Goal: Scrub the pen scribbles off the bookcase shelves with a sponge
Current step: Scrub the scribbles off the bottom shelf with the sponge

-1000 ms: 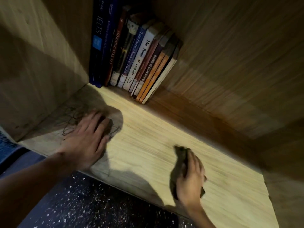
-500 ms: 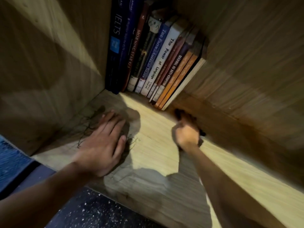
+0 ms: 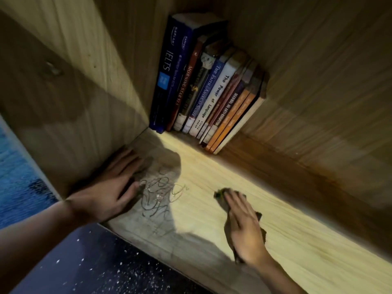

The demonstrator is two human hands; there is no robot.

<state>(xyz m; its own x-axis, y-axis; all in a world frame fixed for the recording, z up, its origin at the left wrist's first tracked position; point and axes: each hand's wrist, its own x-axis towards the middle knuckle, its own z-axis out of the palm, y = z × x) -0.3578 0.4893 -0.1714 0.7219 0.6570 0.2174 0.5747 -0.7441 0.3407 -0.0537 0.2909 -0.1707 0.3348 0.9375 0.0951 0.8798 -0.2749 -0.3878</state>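
Dark sponge lies under the flat right hand; left hand flat beside one scribble patch.

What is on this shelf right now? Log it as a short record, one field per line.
setting: wooden bookcase shelf, lit from the front
left hand: flat on the shelf, fingers straight, beside the left wall
right hand: pressing a dark sponge flat onto the shelf, fingers straight
scribbles: dark pen loops just right of the left hand, apart from the sponge
books: row leaning at the back left corner
task state: scribbles not yet scrubbed off
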